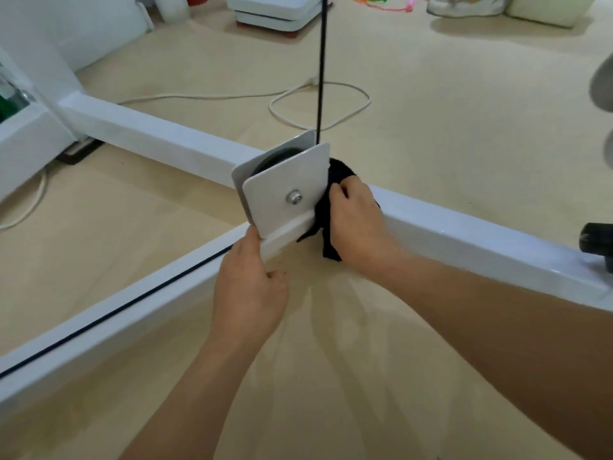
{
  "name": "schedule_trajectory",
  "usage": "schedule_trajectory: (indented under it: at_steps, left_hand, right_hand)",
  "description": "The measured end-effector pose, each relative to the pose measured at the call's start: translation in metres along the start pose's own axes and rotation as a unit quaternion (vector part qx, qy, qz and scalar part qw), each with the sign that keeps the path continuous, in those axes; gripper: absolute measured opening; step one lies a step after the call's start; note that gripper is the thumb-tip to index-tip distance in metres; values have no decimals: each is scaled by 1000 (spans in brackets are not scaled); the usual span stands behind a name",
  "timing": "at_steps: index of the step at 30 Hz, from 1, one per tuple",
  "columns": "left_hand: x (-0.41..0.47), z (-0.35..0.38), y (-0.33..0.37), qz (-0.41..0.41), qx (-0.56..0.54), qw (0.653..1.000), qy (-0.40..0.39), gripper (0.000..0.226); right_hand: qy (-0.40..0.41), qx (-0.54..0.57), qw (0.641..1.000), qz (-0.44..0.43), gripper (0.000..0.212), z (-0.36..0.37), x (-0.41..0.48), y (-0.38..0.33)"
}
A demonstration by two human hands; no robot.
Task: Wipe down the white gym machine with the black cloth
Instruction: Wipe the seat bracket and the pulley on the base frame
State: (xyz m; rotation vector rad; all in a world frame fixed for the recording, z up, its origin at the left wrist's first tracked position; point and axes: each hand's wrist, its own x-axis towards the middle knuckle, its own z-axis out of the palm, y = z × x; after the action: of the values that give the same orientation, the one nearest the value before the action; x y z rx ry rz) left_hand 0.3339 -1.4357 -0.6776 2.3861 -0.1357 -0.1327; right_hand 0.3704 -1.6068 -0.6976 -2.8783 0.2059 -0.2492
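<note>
Closest to the camera, two bare arms reach up from the bottom over the tan floor (431,134). The left hand (248,287) is at the end of the near bar of the white gym machine (464,227). Its thumb lies on the low corner of a white plate (282,184) and its fingers curl in under the bar, so it holds on to the machine there. A thin black rope (116,313) runs along the top of that near bar. Just past it, the right hand (360,224) has its fingers bent tight round the black cloth (323,210). It pushes the cloth onto the long bar, right beside the plate. A bit of the cloth hangs down over the front of the bar. The plate has a shiny bolt (293,197) in the middle, and a dark wheel (277,159) sits between it and a second plate behind. More black rope goes straight up from the wheel. At the right edge a black knob (597,242) stands by the bar. Farther back a white cord (331,106) lies in a loop on the floor. At the far end there is a flat white box (275,11), a bright toy (381,1) and a pale shoe (464,5)
</note>
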Motion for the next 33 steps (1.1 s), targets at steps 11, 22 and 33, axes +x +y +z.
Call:
schedule_trajectory:
  at_steps: [11, 22, 33]
  left_hand:
    - [-35, 28, 15, 133, 98, 983, -81, 45]
    - [-63, 71, 56, 195, 105, 953, -208, 38]
    - [-103, 124, 138, 167, 82, 935, -302, 33]
  right_hand:
    - [-98, -111, 988, 48, 58, -18, -1, 29]
    - [-95, -183, 972, 116, 85, -56, -105, 143]
    - [-106, -69, 975, 183, 76, -68, -252, 230]
